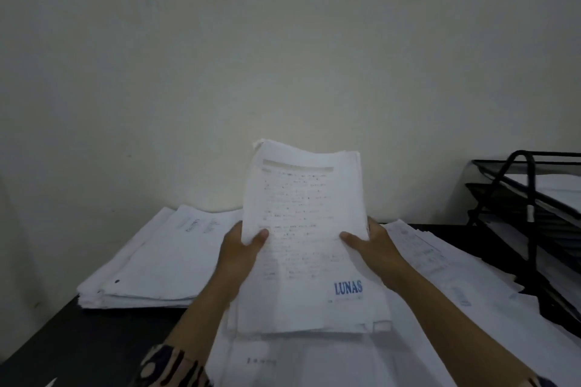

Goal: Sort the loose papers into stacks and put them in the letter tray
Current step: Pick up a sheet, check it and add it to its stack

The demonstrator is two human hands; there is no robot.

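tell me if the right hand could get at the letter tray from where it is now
Probably yes, though not at once. The letter tray stands to the right with nothing between it and the right hand, but that hand shares a grip on the held stack of papers with the left hand.

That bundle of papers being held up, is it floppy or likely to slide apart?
The bundle probably flops a little: its top edge curves while both hands grip its sides. Sheets may slip apart, since their edges already sit uneven at the bottom. It looks thick, so likely fairly heavy for paper.
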